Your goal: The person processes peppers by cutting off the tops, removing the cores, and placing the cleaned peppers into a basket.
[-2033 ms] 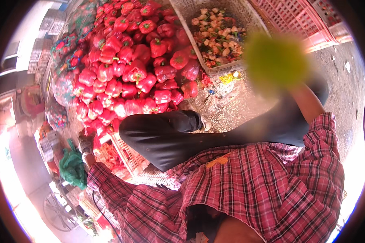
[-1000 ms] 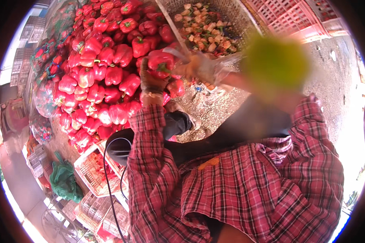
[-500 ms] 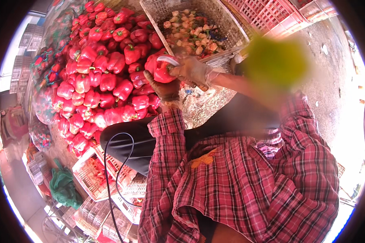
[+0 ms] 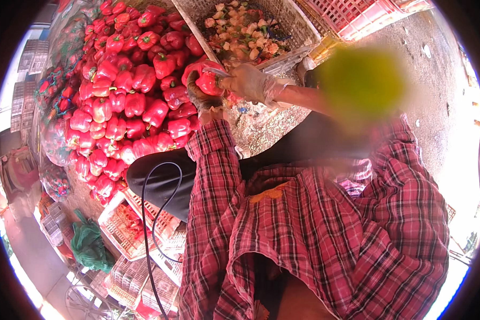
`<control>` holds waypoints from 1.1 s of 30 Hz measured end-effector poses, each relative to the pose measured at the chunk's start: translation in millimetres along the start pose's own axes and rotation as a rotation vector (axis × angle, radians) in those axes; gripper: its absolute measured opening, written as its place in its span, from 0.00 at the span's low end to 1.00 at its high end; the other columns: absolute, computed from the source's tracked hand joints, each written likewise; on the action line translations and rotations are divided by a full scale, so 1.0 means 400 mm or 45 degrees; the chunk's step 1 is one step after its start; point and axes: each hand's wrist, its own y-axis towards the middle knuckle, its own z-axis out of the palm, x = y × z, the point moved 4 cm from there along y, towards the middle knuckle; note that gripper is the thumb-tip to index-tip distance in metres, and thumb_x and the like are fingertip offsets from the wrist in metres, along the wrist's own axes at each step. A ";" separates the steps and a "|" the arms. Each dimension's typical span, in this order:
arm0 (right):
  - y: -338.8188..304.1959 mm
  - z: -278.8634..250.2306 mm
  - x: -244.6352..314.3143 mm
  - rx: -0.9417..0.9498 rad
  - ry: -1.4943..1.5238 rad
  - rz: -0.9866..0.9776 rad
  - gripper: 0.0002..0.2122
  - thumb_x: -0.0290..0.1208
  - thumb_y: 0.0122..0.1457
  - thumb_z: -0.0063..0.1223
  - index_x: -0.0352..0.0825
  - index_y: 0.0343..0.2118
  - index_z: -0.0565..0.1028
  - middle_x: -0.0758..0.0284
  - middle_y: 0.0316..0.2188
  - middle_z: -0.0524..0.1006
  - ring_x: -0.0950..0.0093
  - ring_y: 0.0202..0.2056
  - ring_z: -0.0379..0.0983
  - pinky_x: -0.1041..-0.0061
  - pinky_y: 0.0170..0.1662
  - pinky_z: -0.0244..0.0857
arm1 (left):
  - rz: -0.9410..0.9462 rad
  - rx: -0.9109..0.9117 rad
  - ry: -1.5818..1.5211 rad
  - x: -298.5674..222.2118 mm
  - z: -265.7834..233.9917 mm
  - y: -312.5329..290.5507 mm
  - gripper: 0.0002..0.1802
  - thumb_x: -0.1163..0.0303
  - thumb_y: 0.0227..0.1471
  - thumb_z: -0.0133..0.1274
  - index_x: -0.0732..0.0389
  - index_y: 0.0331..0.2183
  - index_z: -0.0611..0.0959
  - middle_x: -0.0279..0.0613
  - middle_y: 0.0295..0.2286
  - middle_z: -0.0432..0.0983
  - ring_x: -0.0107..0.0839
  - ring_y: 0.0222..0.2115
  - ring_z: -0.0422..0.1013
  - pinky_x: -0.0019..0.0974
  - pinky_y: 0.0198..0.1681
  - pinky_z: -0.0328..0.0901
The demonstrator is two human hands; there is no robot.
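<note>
My gloved left hand (image 4: 201,98) is wrapped round a red bell pepper (image 4: 207,81), holding it at the edge of a big heap of red bell peppers (image 4: 125,96). Against the upper right of that pepper lies the grey metal blade of a small knife (image 4: 217,71). The knife's handle is hidden in my gloved right hand (image 4: 250,84), whose fingers are closed on it. Just beyond both hands stands a grimy white crate (image 4: 197,33) with many cut-out pepper cores (image 4: 245,34) in it.
Red plastic crates (image 4: 352,18) stand at the far right. White baskets (image 4: 124,229) and a green net bag (image 4: 90,245) sit at the lower left. A black cable (image 4: 145,234) hangs beside my left arm. Pale seeds litter the floor (image 4: 264,125). A blurred green blob (image 4: 362,85) covers part of my right arm.
Both hands have shifted slightly left with the pepper. My left fingers have closed further round its side, and the knife blade now lies flatter, pointing left across the pepper's top.
</note>
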 end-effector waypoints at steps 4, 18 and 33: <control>0.059 0.040 -0.091 -0.115 -1.111 -0.688 0.12 0.32 0.57 0.49 0.50 0.44 0.75 0.67 0.33 0.77 0.72 0.30 0.77 0.70 0.31 0.71 | 0.078 -0.137 0.150 -0.016 0.011 0.041 0.20 0.59 0.47 0.55 0.61 0.39 0.76 0.42 0.37 0.76 0.40 0.39 0.72 0.43 0.45 0.69; 0.035 -0.136 -0.165 -0.196 -0.251 -0.127 0.24 0.30 0.57 0.49 0.51 0.58 0.62 0.55 0.45 0.74 0.73 0.28 0.75 0.75 0.29 0.72 | -0.073 0.061 0.272 -0.029 0.161 -0.092 0.17 0.64 0.52 0.50 0.61 0.43 0.75 0.42 0.39 0.75 0.41 0.42 0.71 0.49 0.49 0.66; 0.103 -0.058 -0.249 0.106 -0.585 0.097 0.06 0.29 0.48 0.59 0.40 0.31 0.79 0.71 0.23 0.79 0.72 0.26 0.77 0.76 0.28 0.70 | -0.262 0.280 0.762 0.139 0.168 -0.253 0.23 0.77 0.45 0.51 0.66 0.47 0.73 0.43 0.40 0.74 0.38 0.40 0.73 0.41 0.43 0.71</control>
